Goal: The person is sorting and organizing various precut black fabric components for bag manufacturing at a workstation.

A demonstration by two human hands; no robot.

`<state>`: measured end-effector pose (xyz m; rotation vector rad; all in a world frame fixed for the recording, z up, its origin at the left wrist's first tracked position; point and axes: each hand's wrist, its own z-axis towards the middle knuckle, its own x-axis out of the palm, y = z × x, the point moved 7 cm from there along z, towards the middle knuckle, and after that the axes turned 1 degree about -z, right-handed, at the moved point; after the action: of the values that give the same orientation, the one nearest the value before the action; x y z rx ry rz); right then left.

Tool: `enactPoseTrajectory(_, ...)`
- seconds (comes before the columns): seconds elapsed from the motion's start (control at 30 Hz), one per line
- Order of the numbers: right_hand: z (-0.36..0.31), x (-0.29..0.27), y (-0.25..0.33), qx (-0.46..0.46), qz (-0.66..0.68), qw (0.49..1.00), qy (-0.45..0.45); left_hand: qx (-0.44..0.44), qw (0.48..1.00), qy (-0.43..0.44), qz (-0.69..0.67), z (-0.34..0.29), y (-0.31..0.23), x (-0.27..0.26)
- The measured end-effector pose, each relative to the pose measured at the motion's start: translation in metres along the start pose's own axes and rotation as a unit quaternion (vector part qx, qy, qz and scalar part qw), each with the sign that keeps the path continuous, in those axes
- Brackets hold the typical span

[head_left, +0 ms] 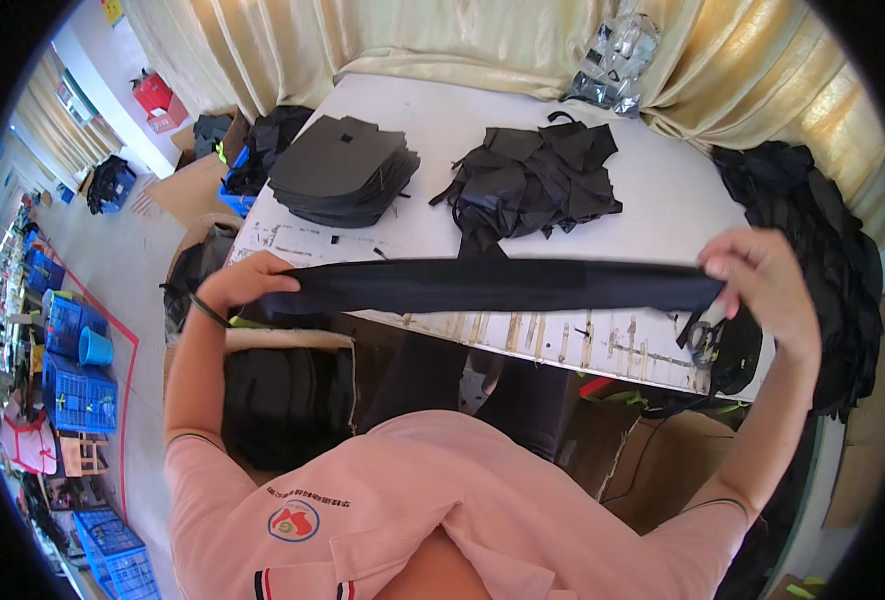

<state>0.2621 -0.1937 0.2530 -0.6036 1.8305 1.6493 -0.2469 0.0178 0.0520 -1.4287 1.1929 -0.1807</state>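
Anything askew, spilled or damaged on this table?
Nothing spilled. One pile of black fabric pieces lies jumbled, unlike the neat stack beside it, and the table's near edge looks scuffed and marked.

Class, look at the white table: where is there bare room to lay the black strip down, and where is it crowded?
Bare table lies right of the loose black scrap heap, and along the near edge behind the black strip. A narrower gap separates the heap from the neat stack of cut panels. The far half is crowded.

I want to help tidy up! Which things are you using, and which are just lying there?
In use: long black fabric strip, stretched between left hand and right hand.

Lying about: stack of flat black panels, heap of black fabric pieces, scissors, white table.
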Motion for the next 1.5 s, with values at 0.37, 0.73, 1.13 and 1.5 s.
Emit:
enactPoseTrajectory(0.37, 0.047, 0.149, -0.218, 0.105, 0.032, 0.994, 0.01, -0.117, 0.939, 0.115, 0.302, 0.119, 0.036, 0.012)
enactPoseTrajectory(0.73, 0.043, 0.284, -0.121, -0.244, -0.227, 0.941, 0.062, -0.127, 0.941, 0.109, 0.294, 0.156, 0.066, 0.016)
enactPoseTrajectory(1.13, 0.053, 0.29, -0.145, -0.217, -0.269, 0.928, 0.137, -0.157, 0.976, -0.116, 0.094, 0.106, 0.089, -0.039)
enactPoseTrajectory(1.5, 0.094, 0.248, -0.046, -0.18, 0.199, 0.963, 0.005, 0.077, 0.968, -0.215, -0.105, 0.083, -0.093, 0.031)
